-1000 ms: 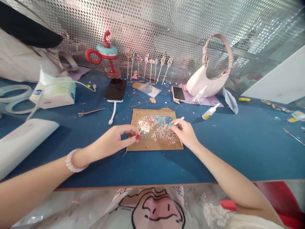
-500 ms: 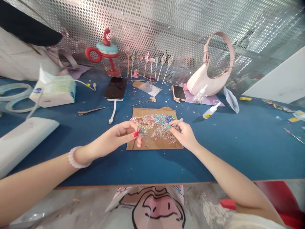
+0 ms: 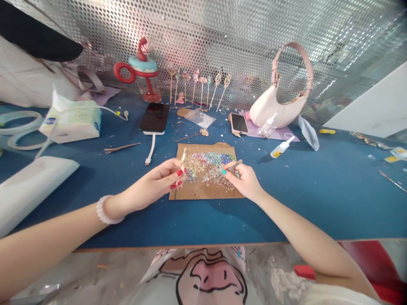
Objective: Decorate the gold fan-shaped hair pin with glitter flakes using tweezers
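My left hand pinches an ornamented hairpin between thumb and fingers. Its narrow, pale-gold ornament rises above the fingertips, seen nearly edge-on; most of the stem is hidden. A pair of tweezers is held in my right hand, with the tips down among the rhinestones. Whether the tips have a stone between them is too small to tell. Those stones lie spread in pink, blue, clear and gold patches on a cardboard sheet, beneath and between both hands.
Behind the cardboard lie another hairpin, a black phone and a smaller phone. Several decorated hairpins stand along the perforated wall. A glue bottle and pink handbag are right; a tissue pack is left.
The hairpin in my left hand has turned from showing its wide gold outline to standing nearly edge-on, and the fingers have curled in. My right hand with the tweezers has barely shifted.
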Demonstrator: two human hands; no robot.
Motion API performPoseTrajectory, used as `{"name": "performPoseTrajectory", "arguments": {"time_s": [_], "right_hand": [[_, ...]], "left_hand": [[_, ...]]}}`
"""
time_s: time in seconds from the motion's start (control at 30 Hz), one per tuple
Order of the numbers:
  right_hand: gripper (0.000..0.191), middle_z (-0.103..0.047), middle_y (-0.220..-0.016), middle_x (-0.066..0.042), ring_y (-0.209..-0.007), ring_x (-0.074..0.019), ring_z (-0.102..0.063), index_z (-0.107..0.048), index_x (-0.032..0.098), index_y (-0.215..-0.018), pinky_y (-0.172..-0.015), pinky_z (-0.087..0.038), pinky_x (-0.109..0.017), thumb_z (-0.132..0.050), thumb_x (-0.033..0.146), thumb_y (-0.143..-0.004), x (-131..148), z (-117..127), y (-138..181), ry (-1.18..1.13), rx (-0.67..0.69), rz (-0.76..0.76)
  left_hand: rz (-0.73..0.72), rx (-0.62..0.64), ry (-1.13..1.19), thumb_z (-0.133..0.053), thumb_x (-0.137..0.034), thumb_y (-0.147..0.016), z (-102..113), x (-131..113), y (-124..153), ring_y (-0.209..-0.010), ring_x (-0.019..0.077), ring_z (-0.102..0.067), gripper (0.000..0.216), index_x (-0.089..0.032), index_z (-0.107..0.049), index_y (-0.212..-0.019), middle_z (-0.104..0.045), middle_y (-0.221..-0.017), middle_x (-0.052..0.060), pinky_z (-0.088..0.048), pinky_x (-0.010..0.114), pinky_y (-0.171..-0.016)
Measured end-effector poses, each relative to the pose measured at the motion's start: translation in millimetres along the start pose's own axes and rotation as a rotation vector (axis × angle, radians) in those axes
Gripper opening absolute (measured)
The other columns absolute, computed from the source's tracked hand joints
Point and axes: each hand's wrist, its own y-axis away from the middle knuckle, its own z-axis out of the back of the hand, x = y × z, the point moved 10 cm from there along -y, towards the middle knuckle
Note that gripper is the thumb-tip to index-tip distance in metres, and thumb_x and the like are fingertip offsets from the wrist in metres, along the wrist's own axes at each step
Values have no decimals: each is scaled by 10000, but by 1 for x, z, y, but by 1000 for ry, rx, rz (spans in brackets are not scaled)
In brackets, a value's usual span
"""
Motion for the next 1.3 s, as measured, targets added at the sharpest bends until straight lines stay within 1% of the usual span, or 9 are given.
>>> {"name": "performPoseTrajectory", "arguments": {"time_s": [0.2, 0.3, 0.43, 0.57, 0.7, 0.87, 1.0, 1.13, 1.3], "right_hand": [[144, -691, -869, -42, -714, -172, -628, -641, 205, -816, -626, -482, -304, -551, 317, -808, 1, -1, 0, 0, 3, 14], [145, -696, -879, -43, -742, -177, -640, -636, 206, -811, -640, -492, -305, -555, 327, -816, 2, -1, 0, -5, 4, 28], [159, -699, -885, -46, -804, -189, -653, -625, 205, -796, -698, -507, -319, -571, 352, -819, 3, 0, 0, -9, 0, 51], [156, -702, -876, -49, -755, -180, -654, -625, 202, -809, -648, -507, -305, -574, 348, -825, 2, -1, 0, -6, 5, 53], [142, -703, -873, -53, -710, -171, -650, -635, 196, -833, -596, -501, -292, -570, 323, -827, 1, -1, 1, -3, 8, 47], [165, -707, -878, -60, -743, -184, -654, -645, 192, -855, -671, -524, -329, -578, 339, -821, -1, 0, 1, -7, -3, 56], [166, -710, -861, -60, -696, -177, -648, -652, 194, -856, -615, -519, -315, -584, 340, -815, -1, 0, 1, -14, -6, 51], [144, -710, -850, -51, -672, -165, -645, -649, 196, -849, -602, -519, -305, -586, 317, -805, -1, -1, 1, -22, -3, 43], [137, -708, -834, -42, -642, -151, -637, -644, 195, -845, -587, -517, -296, -586, 311, -800, -1, -1, 1, -29, 1, 33]], "left_hand": [[65, 10, 35, -665, -374, -866, -1, 4, 5, -704, 104, -450, 189, -187, -691, -871, -557, -823, 11, -402, 203, -657], [106, 43, 69, -647, -374, -878, -4, 8, 7, -716, 116, -470, 229, -158, -719, -855, -559, -795, 32, -412, 201, -640], [121, 79, 137, -711, -361, -827, -8, 13, 6, -697, 105, -507, 201, -162, -719, -857, -572, -739, 20, -428, 179, -632], [136, 100, 209, -717, -317, -830, -12, 15, 5, -621, 73, -486, 147, -181, -705, -886, -521, -644, -21, -473, 192, -681], [187, 91, 253, -698, -274, -847, -10, 19, 4, -628, 60, -478, 141, -164, -700, -935, -488, -671, -25, -502, 213, -733], [204, 72, 300, -703, -217, -819, -7, 23, 3, -670, 73, -493, 180, -154, -706, -988, -508, -738, -3, -485, 204, -722], [204, 61, 311, -684, -179, -814, -7, 23, 2, -695, 86, -489, 148, -140, -716, -953, -528, -780, 22, -450, 189, -686], [231, 65, 290, -654, -183, -841, -9, 24, 3, -647, 80, -444, 162, -101, -706, -972, -514, -743, 26, -390, 166, -604], [233, 72, 264, -651, -213, -852, -11, 23, 4, -622, 81, -414, 143, -109, -701, -936, -497, -717, 14, -362, 181, -595]]}}
